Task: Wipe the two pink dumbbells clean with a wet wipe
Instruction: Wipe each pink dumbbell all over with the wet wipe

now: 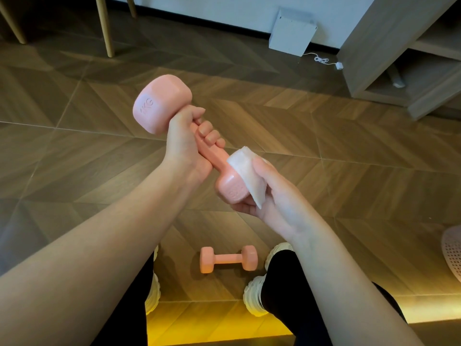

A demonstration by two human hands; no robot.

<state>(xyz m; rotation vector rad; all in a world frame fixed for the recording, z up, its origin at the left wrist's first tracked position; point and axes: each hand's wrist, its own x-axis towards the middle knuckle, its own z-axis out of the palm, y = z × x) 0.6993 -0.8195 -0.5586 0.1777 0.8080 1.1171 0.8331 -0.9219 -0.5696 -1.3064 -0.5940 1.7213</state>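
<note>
- While seen from above, spreads beneath everything as herringbone wood floor; carries a grey shelf unit at far right.
- Raised above that floor: held dumbbell, long axis slanted, far head up and to the left, near head down and to the right, toward the body.
- Wraps the handle with left hand, fingers curled fully round, just beneath the upper head; leaves the rest of the bar and the lower head sticking out below the fist.
- Cups the lower head with right hand, fingers under it, thumb pressing on top.
- Lies on the floor between two pale shoes, well below both hands: second dumbbell, long axis running left to right, nearly level, touched by neither hand.
- Folded white over the lower head's right side, pinned under the right thumb: wet wipe, upper edge reaching the bar's end.
</note>
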